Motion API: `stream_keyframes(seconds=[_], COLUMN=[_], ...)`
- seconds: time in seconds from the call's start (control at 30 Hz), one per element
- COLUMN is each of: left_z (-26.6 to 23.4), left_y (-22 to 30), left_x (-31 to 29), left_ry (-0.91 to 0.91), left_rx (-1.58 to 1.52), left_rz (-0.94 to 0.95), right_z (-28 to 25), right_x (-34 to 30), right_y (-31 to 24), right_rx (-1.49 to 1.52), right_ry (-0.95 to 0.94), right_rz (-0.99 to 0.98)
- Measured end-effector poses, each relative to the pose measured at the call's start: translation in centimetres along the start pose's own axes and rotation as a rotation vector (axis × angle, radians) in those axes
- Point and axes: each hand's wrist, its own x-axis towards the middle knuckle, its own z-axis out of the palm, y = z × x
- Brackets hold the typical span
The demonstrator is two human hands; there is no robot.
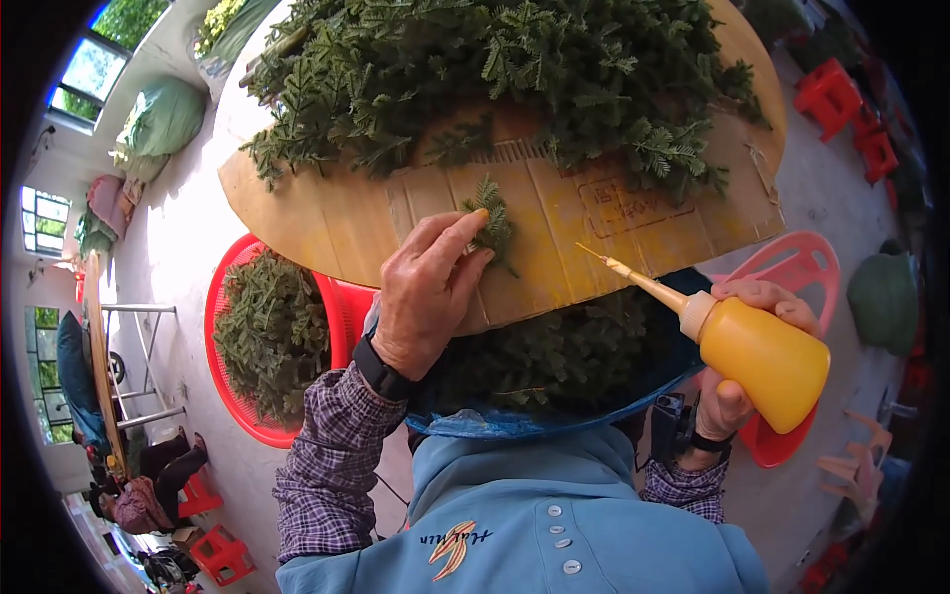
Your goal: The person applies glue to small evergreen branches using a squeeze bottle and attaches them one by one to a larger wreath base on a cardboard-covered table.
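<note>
My left hand (427, 282) pinches a small evergreen sprig (494, 226) between thumb and fingers, just over the cardboard. In my right hand (767, 297) is a yellow squeeze bottle (767, 361) with a long tapered nozzle, tilted so that its thin tip points left toward the sprig. Tip and sprig are apart. Beneath both hands lies a flattened cardboard sheet (554, 262) with yellow smears, on a round wooden tabletop (297, 223). A large heap of evergreen branches (475, 74) covers the far part of the table.
A blue bag (515, 428) with more greenery lies open at my lap. Left of it stands a red basket (213, 337) full of sprigs. A pink plastic chair (826, 262) is at the right, red stools (829, 97) farther off. A person (143, 503) sits at the lower left.
</note>
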Motion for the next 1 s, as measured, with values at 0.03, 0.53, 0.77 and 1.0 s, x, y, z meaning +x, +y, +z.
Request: stream_keyframes(seconds=[0.03, 0.53, 0.77, 1.0], left_z=[0.1, 0.7, 0.8, 0.8], left_y=[-0.1, -0.5, -0.6, -0.7], left_x=[0.0, 0.1, 0.0, 0.0], left_ry=[0.001, 0.035, 0.045, 0.05], left_rx=[-0.002, 0.213, 0.211, 0.205], left_rz=[-0.001, 0.042, 0.047, 0.047], right_z=[0.2, 6.8, 8.5, 8.7], right_x=[0.1, 0.5, 0.2, 0.4], right_y=[0.0, -0.6, 1.0, 1.5], right_rx=[-0.001, 0.133, 0.103, 0.099], right_ry=[-0.002, -0.213, -0.204, -0.244], right_rz=[0.0, -0.093, -0.068, -0.094])
